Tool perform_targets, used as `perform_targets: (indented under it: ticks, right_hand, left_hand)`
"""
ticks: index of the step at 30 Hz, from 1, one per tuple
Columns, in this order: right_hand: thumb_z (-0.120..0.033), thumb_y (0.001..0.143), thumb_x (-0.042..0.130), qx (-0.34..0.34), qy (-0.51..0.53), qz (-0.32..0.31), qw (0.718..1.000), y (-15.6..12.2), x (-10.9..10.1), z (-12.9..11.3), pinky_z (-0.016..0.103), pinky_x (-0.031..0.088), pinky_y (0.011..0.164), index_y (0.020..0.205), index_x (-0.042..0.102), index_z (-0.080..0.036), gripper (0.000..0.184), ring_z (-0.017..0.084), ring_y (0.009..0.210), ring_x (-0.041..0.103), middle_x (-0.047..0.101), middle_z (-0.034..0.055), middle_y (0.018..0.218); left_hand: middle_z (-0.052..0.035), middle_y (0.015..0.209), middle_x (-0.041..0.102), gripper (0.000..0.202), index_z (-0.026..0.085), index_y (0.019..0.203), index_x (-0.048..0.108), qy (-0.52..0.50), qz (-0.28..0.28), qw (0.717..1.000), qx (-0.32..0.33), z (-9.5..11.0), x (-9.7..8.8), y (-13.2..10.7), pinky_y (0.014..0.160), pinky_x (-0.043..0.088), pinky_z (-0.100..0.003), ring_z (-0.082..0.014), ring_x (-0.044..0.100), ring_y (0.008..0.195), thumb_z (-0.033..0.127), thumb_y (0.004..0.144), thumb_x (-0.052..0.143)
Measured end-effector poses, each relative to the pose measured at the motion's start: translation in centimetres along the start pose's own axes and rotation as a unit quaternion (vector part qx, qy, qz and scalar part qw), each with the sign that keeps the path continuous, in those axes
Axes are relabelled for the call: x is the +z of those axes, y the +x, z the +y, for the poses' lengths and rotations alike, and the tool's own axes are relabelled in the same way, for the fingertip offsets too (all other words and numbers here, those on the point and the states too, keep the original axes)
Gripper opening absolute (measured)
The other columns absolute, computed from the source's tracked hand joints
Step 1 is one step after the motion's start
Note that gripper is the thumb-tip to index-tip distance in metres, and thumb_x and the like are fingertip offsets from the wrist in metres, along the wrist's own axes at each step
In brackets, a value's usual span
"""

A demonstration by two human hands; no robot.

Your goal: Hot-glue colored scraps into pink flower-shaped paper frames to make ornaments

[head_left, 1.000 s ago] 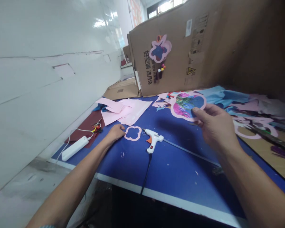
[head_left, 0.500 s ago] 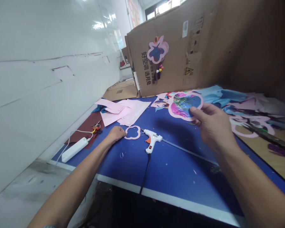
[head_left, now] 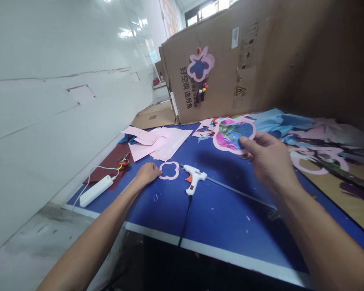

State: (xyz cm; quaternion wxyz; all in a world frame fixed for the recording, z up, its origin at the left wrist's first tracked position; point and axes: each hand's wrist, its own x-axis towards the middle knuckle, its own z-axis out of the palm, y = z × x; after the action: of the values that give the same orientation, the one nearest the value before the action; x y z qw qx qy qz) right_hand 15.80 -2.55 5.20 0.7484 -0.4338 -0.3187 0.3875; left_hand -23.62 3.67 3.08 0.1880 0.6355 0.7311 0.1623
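Note:
My left hand [head_left: 148, 173] is closed in a pinch at the left edge of a small pink flower-shaped paper frame [head_left: 177, 171], which is close to the blue tabletop. Raised above the table, a larger flower-shaped cutout [head_left: 229, 135] with a pink border and a colourful picture inside is gripped by my right hand [head_left: 269, 159], thumb in front and fingers behind. Between both hands a white hot glue gun [head_left: 194, 178] with an orange trigger lies on its side, its nozzle near the small frame. A clear glue stick [head_left: 239, 190] extends from its back.
Pink paper sheets [head_left: 164, 143] are piled at the back left. A white power strip [head_left: 95, 190] sits by the left edge. Scissors [head_left: 346, 173] and another pink frame [head_left: 315, 171] are at the right. Behind stands a large cardboard box [head_left: 218, 93] bearing a hanging flower ornament [head_left: 210, 62].
My right hand and the picture cutout have shifted very slightly left. My left hand stays at the small frame.

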Motion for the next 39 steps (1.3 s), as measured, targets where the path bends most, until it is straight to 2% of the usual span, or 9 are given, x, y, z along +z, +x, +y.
perform_targets:
  ticks: [6, 13, 18, 21, 23, 27, 33, 35, 39]
  right_hand:
    - [-0.032, 0.065, 0.099, 0.006, -0.004, -0.002, 1.000, 0.0, -0.1, -0.1, 0.026, 0.042, 0.057, 0.083, 0.081, -0.024, 0.027, 0.013, 0.065, 0.056, 0.069, -0.0015, 0.076]
    - [-0.034, 0.066, 0.097, 0.010, -0.008, -0.005, 1.000, -0.3, 0.2, 0.0, 0.026, 0.045, 0.059, 0.090, 0.081, -0.022, 0.031, 0.014, 0.068, 0.062, 0.076, -0.0002, 0.083]
    - [-0.040, 0.067, 0.097, -0.002, -0.016, -0.022, 1.000, -0.5, 0.5, 0.1, 0.026, 0.046, 0.060, 0.088, 0.079, -0.022, 0.033, 0.012, 0.064, 0.059, 0.073, -0.0026, 0.078]
    - [-0.044, 0.064, 0.099, 0.006, -0.015, -0.027, 1.000, -0.7, 0.8, -0.1, 0.026, 0.046, 0.058, 0.084, 0.076, -0.022, 0.038, 0.013, 0.061, 0.058, 0.071, -0.0029, 0.074]
    - [-0.047, 0.063, 0.101, 0.014, -0.003, -0.029, 0.999, -0.9, 1.0, -0.2, 0.027, 0.047, 0.058, 0.088, 0.077, -0.022, 0.043, 0.014, 0.062, 0.060, 0.073, -0.0022, 0.077]
    - [-0.048, 0.061, 0.107, 0.017, 0.035, -0.041, 0.998, -1.0, 1.2, -0.2, 0.025, 0.050, 0.058, 0.087, 0.078, -0.023, 0.047, 0.013, 0.065, 0.062, 0.076, -0.0019, 0.081]
    - [-0.053, 0.061, 0.108, 0.003, 0.079, 0.009, 0.997, -0.4, 0.7, -0.2, 0.024, 0.053, 0.058, 0.095, 0.081, -0.024, 0.052, 0.012, 0.065, 0.063, 0.077, -0.0020, 0.086]
    - [-0.051, 0.064, 0.107, -0.004, 0.090, 0.014, 0.996, -0.2, 0.5, -0.4, 0.023, 0.052, 0.056, 0.093, 0.078, -0.024, 0.049, 0.011, 0.061, 0.060, 0.075, -0.0036, 0.081]
    - [-0.048, 0.067, 0.107, 0.019, 0.118, -0.032, 0.992, -0.2, 0.6, -0.9, 0.023, 0.054, 0.056, 0.090, 0.076, -0.024, 0.045, 0.011, 0.060, 0.059, 0.071, -0.0046, 0.076]
  left_hand:
    - [0.0021, 0.059, 0.063, 0.019, 0.023, 0.068, 0.069, -0.008, -0.005, 1.000, -0.008, 1.1, -0.3, -0.6, 0.060, 0.039, -0.027, -0.0185, 0.060, 0.062, 0.028, 0.071, 0.087]
    - [0.0019, 0.065, 0.067, 0.015, 0.022, 0.081, 0.065, -0.080, 0.012, 0.996, 0.045, 3.4, -2.8, -2.4, 0.061, 0.040, -0.026, -0.0157, 0.058, 0.061, 0.031, 0.077, 0.077]
    - [0.0044, 0.064, 0.065, 0.028, 0.022, 0.102, 0.070, -0.197, 0.067, 0.964, 0.165, 6.3, -5.3, -3.3, 0.066, 0.045, -0.027, -0.0163, 0.060, 0.063, 0.035, 0.077, 0.077]
    - [-0.0004, 0.079, 0.073, 0.027, 0.022, 0.105, 0.077, -0.228, 0.109, 0.935, 0.248, 8.9, -6.1, -3.6, 0.074, 0.051, -0.029, -0.0192, 0.069, 0.077, 0.037, 0.082, 0.075]
    - [-0.0029, 0.085, 0.075, 0.025, 0.021, 0.103, 0.078, -0.237, 0.115, 0.923, 0.279, 10.7, -5.9, -3.6, 0.074, 0.051, -0.029, -0.0193, 0.069, 0.079, 0.036, 0.084, 0.073]
    - [0.0035, 0.070, 0.067, 0.051, 0.020, 0.134, 0.072, -0.283, 0.089, 0.911, 0.286, 14.3, -3.9, -2.6, 0.072, 0.051, -0.029, -0.0202, 0.069, 0.073, 0.029, 0.084, 0.071]
    - [0.0023, 0.071, 0.070, 0.052, 0.018, 0.137, 0.079, -0.305, 0.063, 0.900, 0.305, 18.1, -1.3, -1.1, 0.073, 0.051, -0.028, -0.0179, 0.066, 0.070, 0.020, 0.088, 0.063]
    - [0.0011, 0.075, 0.073, 0.047, 0.020, 0.133, 0.083, -0.307, 0.058, 0.895, 0.319, 18.9, -0.8, -1.0, 0.074, 0.052, -0.028, -0.0178, 0.066, 0.072, 0.022, 0.091, 0.063]
    - [-0.0024, 0.078, 0.077, 0.032, 0.019, 0.104, 0.090, -0.317, 0.014, 0.891, 0.323, 20.3, 0.1, -1.1, 0.077, 0.053, -0.029, -0.0188, 0.070, 0.076, 0.018, 0.089, 0.061]
